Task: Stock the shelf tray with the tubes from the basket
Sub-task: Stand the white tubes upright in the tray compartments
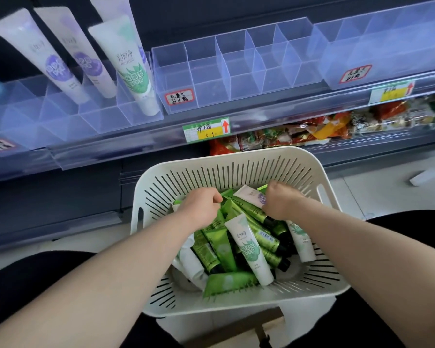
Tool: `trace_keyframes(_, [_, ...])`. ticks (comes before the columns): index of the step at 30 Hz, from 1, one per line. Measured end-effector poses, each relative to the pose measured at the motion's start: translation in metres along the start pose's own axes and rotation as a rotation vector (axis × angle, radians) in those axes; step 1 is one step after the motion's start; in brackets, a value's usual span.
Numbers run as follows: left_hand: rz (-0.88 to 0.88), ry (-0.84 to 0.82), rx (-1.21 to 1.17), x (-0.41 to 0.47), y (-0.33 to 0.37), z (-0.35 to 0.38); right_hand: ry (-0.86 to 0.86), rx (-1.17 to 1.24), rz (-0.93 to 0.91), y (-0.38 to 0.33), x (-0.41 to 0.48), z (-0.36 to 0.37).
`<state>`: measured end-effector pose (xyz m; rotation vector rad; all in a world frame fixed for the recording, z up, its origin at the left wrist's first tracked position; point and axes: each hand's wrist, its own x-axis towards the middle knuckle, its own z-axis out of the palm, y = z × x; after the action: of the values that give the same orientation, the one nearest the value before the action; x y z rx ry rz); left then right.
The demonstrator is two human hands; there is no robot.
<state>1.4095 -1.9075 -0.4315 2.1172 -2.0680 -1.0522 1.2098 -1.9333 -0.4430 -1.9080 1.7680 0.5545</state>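
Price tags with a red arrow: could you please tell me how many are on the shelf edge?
2: one price tag on the rail above the basket, another further right below the right-hand clear tray. None looks hidden.

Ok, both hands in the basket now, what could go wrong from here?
1. The tubes lie heaped crosswise in the basket; pulling one may drag neighbours out.
2. Green and white kinds are mixed, and the left hand and right hand dig in, fingertips hidden, so a wrong one could reach the clear tray.
3. The leaning white tubes beside it might topple if brushed.
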Motion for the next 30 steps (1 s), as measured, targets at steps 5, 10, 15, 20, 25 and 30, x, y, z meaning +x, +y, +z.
trace_keyframes(5, [0.003, 0.025, 0.058, -0.01, -0.001, -0.007, -0.042, -0.035, -0.061, 0.002, -0.018, -0.01])
trace_keyframes(10, [-0.149, 0.137, 0.216, -0.019, -0.016, -0.026, 0.011, 0.146, -0.115, -0.006, -0.031, -0.01])
trace_keyframes(15, [-0.279, 0.059, 0.285, -0.029, -0.029, -0.018, 0.14, 0.256, -0.242, -0.029, -0.038, -0.023])
trace_keyframes(20, [-0.294, -0.021, 0.223, -0.027, -0.026, 0.002, 0.142, 0.388, -0.257, -0.043, -0.035, -0.024])
trace_keyframes(25, [-0.337, -0.177, 0.287, -0.024, -0.015, -0.007, 0.148, 0.36, -0.257, -0.046, -0.034, -0.025])
trace_keyframes(30, [-0.437, -0.061, -0.134, -0.03, -0.016, -0.018, 0.16, 0.395, -0.274, -0.051, -0.036, -0.031])
